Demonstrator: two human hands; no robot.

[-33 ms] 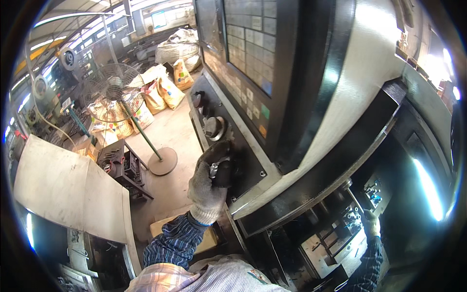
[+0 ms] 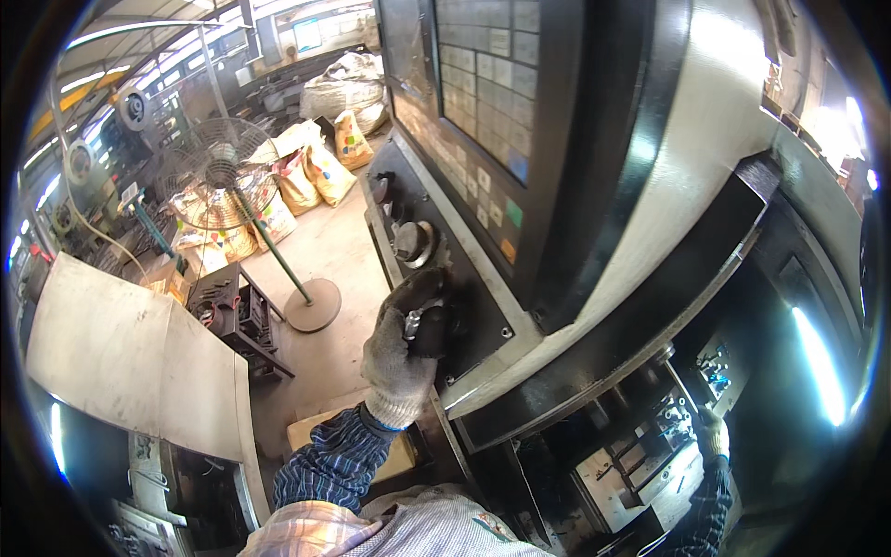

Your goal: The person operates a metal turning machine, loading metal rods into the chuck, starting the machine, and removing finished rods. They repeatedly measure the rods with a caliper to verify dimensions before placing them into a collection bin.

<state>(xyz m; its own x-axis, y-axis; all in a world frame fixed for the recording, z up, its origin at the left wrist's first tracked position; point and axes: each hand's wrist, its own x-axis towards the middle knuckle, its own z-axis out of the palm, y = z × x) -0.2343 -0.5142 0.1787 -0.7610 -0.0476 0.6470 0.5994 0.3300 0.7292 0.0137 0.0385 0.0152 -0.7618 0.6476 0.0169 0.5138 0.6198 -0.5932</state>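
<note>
My left hand (image 2: 399, 348), in a grey glove with dark fingers, reaches to the sloping black control panel (image 2: 473, 316). Its fingers are closed around a control knob; only a shiny metal bit (image 2: 413, 322) shows between them, and the rest is hidden. Just beyond the fingers sits a round dial (image 2: 410, 243). Far to the right, inside the machine, my gloved right hand (image 2: 713, 434) closes on the lower end of a slender metal rod (image 2: 681, 381). Beside that hand are metal fixtures (image 2: 673, 418) with bolts and fittings.
A machine screen and keypad (image 2: 492, 102) stand above the panel. The curved machine edge (image 2: 640, 343) runs between my arms. To the left are a pedestal fan (image 2: 311, 306), a small dark tool rack (image 2: 241, 316), filled sacks (image 2: 325, 176) and a pale machine cover (image 2: 139, 357).
The whole view has shifted very slightly. Both hands keep the same places on the knob and the rod.
</note>
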